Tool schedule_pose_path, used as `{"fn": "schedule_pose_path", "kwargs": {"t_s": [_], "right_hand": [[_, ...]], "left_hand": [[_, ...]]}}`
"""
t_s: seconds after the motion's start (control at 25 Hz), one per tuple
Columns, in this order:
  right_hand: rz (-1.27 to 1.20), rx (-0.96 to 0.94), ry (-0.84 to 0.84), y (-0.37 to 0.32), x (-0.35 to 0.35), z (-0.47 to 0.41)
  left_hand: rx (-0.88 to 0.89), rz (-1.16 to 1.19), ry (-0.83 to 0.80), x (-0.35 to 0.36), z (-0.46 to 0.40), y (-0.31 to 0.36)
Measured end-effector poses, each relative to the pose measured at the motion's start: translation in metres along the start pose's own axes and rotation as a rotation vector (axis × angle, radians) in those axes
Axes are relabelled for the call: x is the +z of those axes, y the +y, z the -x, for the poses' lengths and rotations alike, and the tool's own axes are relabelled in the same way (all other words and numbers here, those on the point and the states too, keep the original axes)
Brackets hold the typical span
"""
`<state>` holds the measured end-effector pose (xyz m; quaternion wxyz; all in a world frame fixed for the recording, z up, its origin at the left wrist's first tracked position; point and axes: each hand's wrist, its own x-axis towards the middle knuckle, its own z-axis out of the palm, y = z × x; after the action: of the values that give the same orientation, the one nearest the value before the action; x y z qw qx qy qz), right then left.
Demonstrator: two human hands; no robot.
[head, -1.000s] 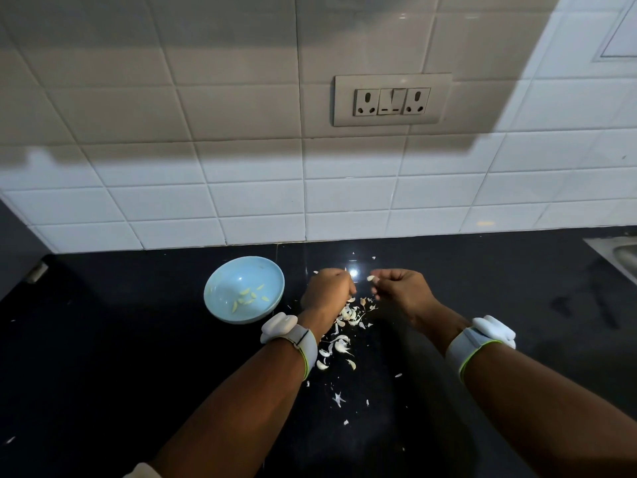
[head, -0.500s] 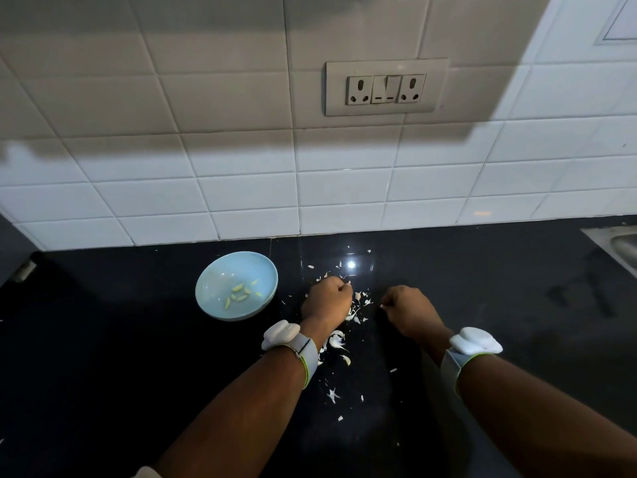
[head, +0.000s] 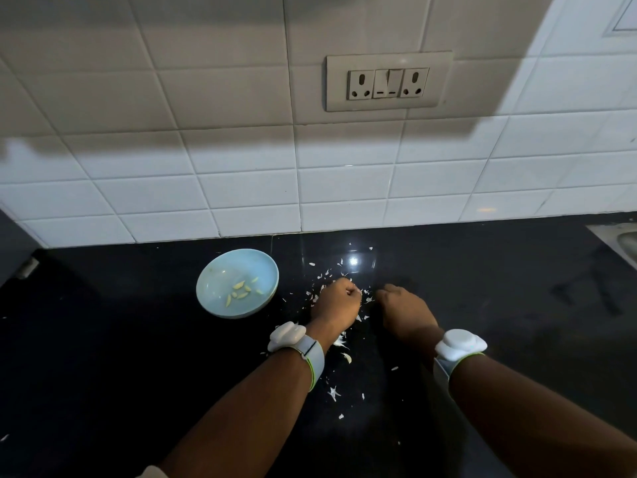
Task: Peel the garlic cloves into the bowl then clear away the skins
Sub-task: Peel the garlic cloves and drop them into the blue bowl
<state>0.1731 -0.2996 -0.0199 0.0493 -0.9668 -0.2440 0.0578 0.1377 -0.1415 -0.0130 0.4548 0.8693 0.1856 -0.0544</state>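
A light blue bowl (head: 210, 301) stands on the black counter, with several peeled garlic cloves (head: 241, 290) in it. To its right, my left hand (head: 336, 303) is curled into a fist low over the counter. A small white piece of garlic shows at its fingertips. My right hand (head: 403, 310) sits just to the right, knuckles up and fingers curled down toward the counter. What is under them is hidden. White garlic skins (head: 339, 343) lie scattered around and between both hands, and more flakes (head: 333, 393) lie nearer me.
The black counter (head: 120, 357) meets a white tiled wall at the back, which carries a socket panel (head: 388, 82). A sink edge (head: 620, 239) shows at the far right. Both wrists wear white bands.
My right hand, which held a white piece up beside the left hand, dropped to the counter and now sits close to the left fist. The left hand stayed curled.
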Motion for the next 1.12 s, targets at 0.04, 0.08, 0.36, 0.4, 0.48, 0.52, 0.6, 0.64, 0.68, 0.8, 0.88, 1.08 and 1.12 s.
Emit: {"fn": "schedule_pose_path", "kwargs": {"t_s": [0.04, 0.08, 0.36, 0.4, 0.48, 0.52, 0.6, 0.64, 0.68, 0.8, 0.88, 1.08, 1.12], "right_hand": [[-0.001, 0.0, 0.0, 0.001, 0.0, -0.001], [-0.034, 0.032, 0.005, 0.004, 0.0, -0.003], [-1.287, 0.283, 0.05, -0.006, 0.0, -0.005], [-1.421, 0.271, 0.044, -0.012, 0.0, -0.002], [-1.54, 0.25, 0.036, -0.02, -0.001, 0.002], [-1.566, 0.247, 0.035, -0.021, -0.001, 0.002], [-1.579, 0.241, 0.045, -0.02, -0.003, 0.0], [-1.568, 0.225, 0.043, -0.02, -0.005, -0.001], [-1.555, 0.204, 0.036, -0.021, -0.007, -0.001], [-1.54, 0.16, 0.025, -0.022, -0.015, -0.002], [-1.568, 0.171, 0.052, -0.023, -0.019, -0.003], [-1.592, 0.219, 0.055, -0.024, -0.023, -0.003], [-1.593, 0.221, 0.056, -0.024, -0.023, -0.003]], "left_hand": [[0.009, 0.044, -0.023, 0.002, -0.001, -0.002], [0.019, 0.087, -0.035, 0.002, 0.0, -0.003], [-0.013, 0.287, -0.096, -0.005, 0.005, 0.003], [-0.021, 0.311, -0.105, -0.005, 0.004, 0.003], [-0.038, 0.357, -0.123, -0.007, 0.004, 0.002], [-0.052, 0.388, -0.128, -0.008, 0.003, 0.001], [-0.072, 0.457, -0.135, -0.01, 0.003, 0.0], [-0.075, 0.486, -0.133, -0.012, 0.003, 0.001], [-0.077, 0.51, -0.124, -0.013, 0.005, 0.001], [-0.087, 0.546, -0.043, -0.018, 0.006, 0.005], [-0.092, 0.532, 0.01, -0.023, 0.005, 0.005], [-0.015, 0.27, 0.142, -0.033, 0.0, 0.0], [0.005, 0.224, 0.135, -0.034, 0.001, 0.001]]}}
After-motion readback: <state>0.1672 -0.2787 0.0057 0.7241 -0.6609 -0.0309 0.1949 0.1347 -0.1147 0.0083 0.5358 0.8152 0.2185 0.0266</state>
